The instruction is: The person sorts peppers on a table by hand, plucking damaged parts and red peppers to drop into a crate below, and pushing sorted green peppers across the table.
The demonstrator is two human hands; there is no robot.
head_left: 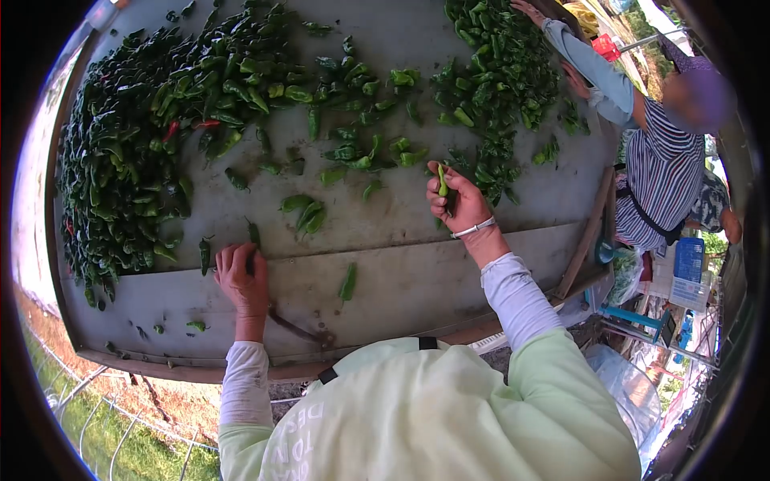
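My right hand [464,202] is raised over the table, fingers closed round a light green pepper [442,183] that stands upright in the grip. A darker green shape, perhaps a second pepper, shows against the palm. Low on the tabletop, my left hand [241,276] has its fingers curled down, and whatever lies under them is hidden. One dark green pepper [205,255] lies just left of those fingers, another [253,233] just beyond them. Between my hands, a small cluster of peppers [307,212] and a single pepper [348,282] lie on the grey metal table [385,260].
A large heap of green peppers [120,160], with a few red ones, covers the table's left side. Another heap [505,80] lies at the far right. A co-worker [666,160] in striped clothing reaches into it. Blue crates [688,259] stand behind the table's right end.
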